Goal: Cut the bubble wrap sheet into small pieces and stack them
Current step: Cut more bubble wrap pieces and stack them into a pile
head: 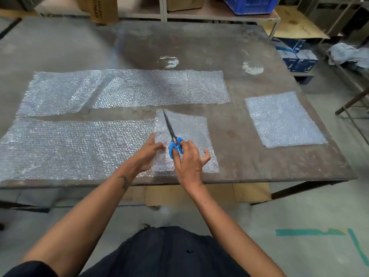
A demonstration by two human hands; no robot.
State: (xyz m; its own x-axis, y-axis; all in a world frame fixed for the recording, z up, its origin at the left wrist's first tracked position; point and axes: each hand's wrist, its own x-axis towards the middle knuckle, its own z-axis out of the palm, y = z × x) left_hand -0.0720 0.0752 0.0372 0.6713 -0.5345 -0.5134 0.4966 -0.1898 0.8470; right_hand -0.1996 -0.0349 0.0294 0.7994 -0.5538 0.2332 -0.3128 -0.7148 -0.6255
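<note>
Both forearms outstretched; left grip [148,154] flat, right grip [188,160] apparently curled, outer fingers splayed.

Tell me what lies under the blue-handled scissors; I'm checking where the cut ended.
Under the blue-handled scissors, held by the right hand, lies a small rectangular bubble wrap piece on the worn brown table. The hands hide its near-left part.
</note>
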